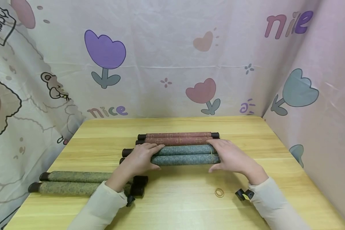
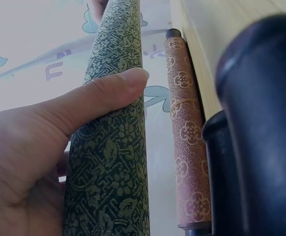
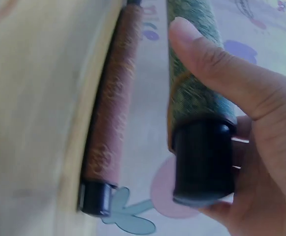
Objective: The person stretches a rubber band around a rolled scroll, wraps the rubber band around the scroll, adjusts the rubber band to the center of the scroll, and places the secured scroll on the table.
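Note:
A teal patterned scroll (image 1: 187, 155), in two side-by-side rolls with black end knobs, is held between both hands. My left hand (image 1: 139, 158) grips it towards its left end; in the left wrist view the thumb (image 2: 116, 91) lies across the cloth. At the other end my right hand (image 1: 233, 156) holds it, fingers behind and thumb (image 3: 197, 44) in front, near the black knob (image 3: 204, 162). A thin yellowish band (image 3: 171, 118) loops round the scroll close to that knob. Right behind it lies a red patterned scroll (image 1: 178, 140), also in two rolls.
An olive-green scroll (image 1: 72, 188) in two rolls lies at the table's left, partly hidden by my left sleeve (image 1: 100, 204). Loose yellowish bands (image 1: 219, 192) lie on the wooden table (image 1: 178, 204) at the front right. A printed cloth (image 1: 161, 48) hangs round the back and sides.

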Tool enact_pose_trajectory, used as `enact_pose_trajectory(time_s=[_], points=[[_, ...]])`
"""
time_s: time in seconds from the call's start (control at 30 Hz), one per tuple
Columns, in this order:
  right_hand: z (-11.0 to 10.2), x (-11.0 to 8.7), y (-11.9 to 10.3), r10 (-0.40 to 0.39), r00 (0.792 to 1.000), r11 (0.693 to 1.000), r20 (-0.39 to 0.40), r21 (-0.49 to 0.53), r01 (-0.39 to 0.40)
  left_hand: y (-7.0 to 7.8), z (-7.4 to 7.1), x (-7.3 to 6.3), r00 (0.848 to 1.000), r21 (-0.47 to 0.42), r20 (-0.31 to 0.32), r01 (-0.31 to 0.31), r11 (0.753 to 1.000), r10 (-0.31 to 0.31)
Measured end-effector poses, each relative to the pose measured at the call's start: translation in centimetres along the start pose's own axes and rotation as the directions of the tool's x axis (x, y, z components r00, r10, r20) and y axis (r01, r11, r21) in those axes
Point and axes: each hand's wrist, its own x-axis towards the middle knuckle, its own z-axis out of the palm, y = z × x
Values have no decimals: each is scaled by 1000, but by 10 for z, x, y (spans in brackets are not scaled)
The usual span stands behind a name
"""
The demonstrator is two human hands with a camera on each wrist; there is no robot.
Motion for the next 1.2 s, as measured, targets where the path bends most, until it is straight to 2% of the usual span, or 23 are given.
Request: enact_pose_trajectory(time_s=[0.27,0.5,0.77,0.9,1.03,1.1,1.2], points=[[-7,-5,4,37,999,994,-16,-99,-38,-2,0,-2,1000,12,-16,2,1000,-2],[3,-2,5,-24,998,986,-55,-164,15,0,0,-2,998,43,-49,-23,999,25],[5,1,3,-87,991,990,-97,-118,75,0,-2,-3,996,30,-73,-43,999,45],[3,2,-1,-126,988,985,-84,-128,115,0,-1,-2,991,46,-99,-84,995,88],[1,1,-4,-139,988,987,-67,-93,133,5,-2,0,989,28,-92,-114,993,116],[0,1,-6,-138,988,989,-67,-70,133,8,-3,1,989,17,-82,-119,993,120],[-2,1,-8,-133,990,989,-54,-71,129,10,-4,1,993,18,-73,-96,995,97]])
